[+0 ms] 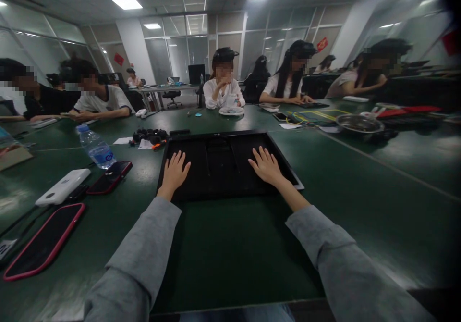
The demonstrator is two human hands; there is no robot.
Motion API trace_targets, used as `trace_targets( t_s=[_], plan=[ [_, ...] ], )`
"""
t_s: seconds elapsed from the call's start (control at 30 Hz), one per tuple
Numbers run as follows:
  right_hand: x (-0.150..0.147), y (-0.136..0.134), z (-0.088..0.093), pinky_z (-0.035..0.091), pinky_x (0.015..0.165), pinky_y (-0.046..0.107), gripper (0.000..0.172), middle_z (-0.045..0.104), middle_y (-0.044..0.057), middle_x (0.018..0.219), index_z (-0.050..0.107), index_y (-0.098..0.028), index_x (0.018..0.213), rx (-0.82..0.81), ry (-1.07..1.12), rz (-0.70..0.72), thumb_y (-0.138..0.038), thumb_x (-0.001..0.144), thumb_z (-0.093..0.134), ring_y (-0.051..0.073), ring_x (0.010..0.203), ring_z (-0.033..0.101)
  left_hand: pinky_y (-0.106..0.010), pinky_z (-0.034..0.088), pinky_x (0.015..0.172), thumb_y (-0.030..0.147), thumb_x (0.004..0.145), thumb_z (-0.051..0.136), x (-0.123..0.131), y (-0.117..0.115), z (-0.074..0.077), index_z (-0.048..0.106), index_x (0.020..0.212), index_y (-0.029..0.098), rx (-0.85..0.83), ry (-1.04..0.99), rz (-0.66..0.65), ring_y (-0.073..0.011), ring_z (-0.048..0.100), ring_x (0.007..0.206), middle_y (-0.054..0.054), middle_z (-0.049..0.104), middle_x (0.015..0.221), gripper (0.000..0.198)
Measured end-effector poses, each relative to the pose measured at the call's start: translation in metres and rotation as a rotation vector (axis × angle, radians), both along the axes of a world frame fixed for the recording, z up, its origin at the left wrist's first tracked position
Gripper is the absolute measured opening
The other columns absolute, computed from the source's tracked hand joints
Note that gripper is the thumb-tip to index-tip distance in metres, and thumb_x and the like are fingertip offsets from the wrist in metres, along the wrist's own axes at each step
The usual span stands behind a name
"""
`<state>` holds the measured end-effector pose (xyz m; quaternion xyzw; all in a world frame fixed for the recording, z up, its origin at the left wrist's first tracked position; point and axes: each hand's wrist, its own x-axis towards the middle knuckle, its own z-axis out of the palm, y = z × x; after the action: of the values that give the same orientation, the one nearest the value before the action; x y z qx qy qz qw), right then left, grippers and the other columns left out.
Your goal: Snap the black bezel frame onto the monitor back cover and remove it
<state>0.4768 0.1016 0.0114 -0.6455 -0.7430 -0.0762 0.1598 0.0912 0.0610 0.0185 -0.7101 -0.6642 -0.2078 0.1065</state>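
A flat black panel [223, 163], like the underside of a laptop, lies on the green table [230, 245] straight ahead of me. My left hand [174, 171] rests palm down on its left part, fingers spread. Flat on the right part lies my right hand [266, 166], its fingers also apart. Neither hand holds anything. Both forearms are in grey sleeves.
To the left lie a water bottle [96, 148], a white power bank [63, 186], a red-edged phone [110, 177] and a pink-edged tablet [45, 240]. Small tools [149, 136] sit behind the panel. A metal bowl [359, 123] stands at the right. Several people sit along the far side.
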Motion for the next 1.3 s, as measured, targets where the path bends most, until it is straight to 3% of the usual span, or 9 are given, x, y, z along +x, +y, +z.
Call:
trace_targets(
  t_s=[0.5, 0.63, 0.87, 1.07, 1.3],
  plan=[
    [0.004, 0.003, -0.002, 0.023, 0.124, 0.056, 0.074, 0.026, 0.015, 0.169, 0.036, -0.016, 0.162, 0.008, 0.035, 0.024, -0.059, 0.103, 0.023, 0.032, 0.157, 0.022, -0.054, 0.024, 0.126, 0.048, 0.105, 0.034, -0.003, -0.001, 0.002, 0.043, 0.157, 0.019, 0.001, -0.006, -0.022, -0.0295, 0.031, 0.155, -0.011, 0.038, 0.166, 0.060],
    [0.014, 0.002, 0.001, 0.024, 0.124, 0.054, 0.070, 0.026, 0.011, 0.170, 0.040, -0.020, 0.160, -0.015, 0.084, 0.074, -0.057, 0.104, 0.020, 0.030, 0.157, 0.022, -0.054, 0.026, 0.125, 0.052, 0.104, 0.037, -0.013, 0.004, -0.002, 0.045, 0.156, 0.016, 0.019, -0.038, -0.015, -0.0332, 0.030, 0.155, -0.016, 0.034, 0.167, 0.063],
    [0.019, 0.003, 0.003, 0.033, 0.121, 0.054, 0.074, 0.026, 0.018, 0.169, 0.038, -0.010, 0.160, -0.002, 0.190, 0.064, -0.056, 0.103, 0.022, 0.030, 0.158, 0.020, -0.055, 0.029, 0.124, 0.053, 0.103, 0.040, -0.028, 0.008, -0.007, 0.043, 0.156, 0.011, 0.025, -0.091, 0.024, -0.0382, 0.028, 0.155, -0.023, 0.032, 0.166, 0.067],
    [0.019, 0.004, -0.002, 0.029, 0.122, 0.058, 0.071, 0.031, 0.017, 0.167, 0.038, -0.013, 0.160, 0.062, 0.172, 0.085, -0.053, 0.103, 0.024, 0.032, 0.157, 0.022, -0.057, 0.033, 0.122, 0.051, 0.103, 0.041, -0.022, 0.002, -0.005, 0.048, 0.152, 0.013, 0.083, -0.111, 0.036, -0.0371, 0.030, 0.154, -0.020, 0.036, 0.165, 0.063],
    [0.020, 0.004, -0.004, 0.028, 0.123, 0.056, 0.072, 0.031, 0.023, 0.166, 0.043, -0.005, 0.156, 0.111, 0.099, 0.059, -0.052, 0.104, 0.024, 0.033, 0.158, 0.018, -0.055, 0.032, 0.124, 0.037, 0.104, 0.037, -0.021, 0.002, 0.003, 0.059, 0.140, 0.009, 0.198, -0.122, 0.025, -0.0336, 0.032, 0.153, -0.021, 0.049, 0.155, 0.051]
  ],
)
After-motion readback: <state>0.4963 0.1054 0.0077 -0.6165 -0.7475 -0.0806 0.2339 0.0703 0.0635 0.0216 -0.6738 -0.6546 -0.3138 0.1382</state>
